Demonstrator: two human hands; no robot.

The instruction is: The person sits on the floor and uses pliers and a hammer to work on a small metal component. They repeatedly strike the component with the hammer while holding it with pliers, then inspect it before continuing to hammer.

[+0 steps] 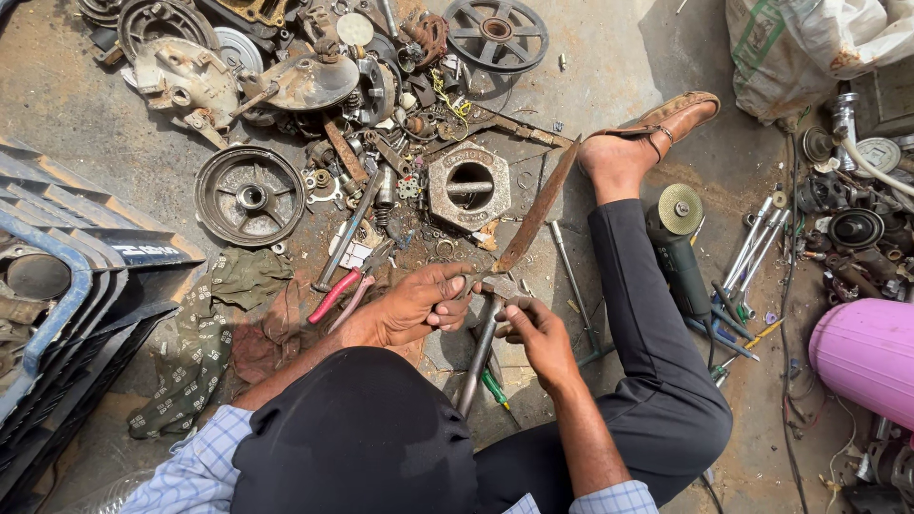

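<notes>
Left hand (417, 303) grips a rusty flat bar (538, 207) (perhaps a file); right hand (536, 326) clasps a hammer (481, 347).

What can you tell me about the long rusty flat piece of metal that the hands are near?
The rusty flat bar is long, narrow and brown, seemingly corroded steel. It lies slanted over the concrete floor, its far end beside the sandalled foot, its near end at the hands. There the left hand and right hand meet around a small metal part; whether the fingers grip the bar itself is unclear.
</notes>
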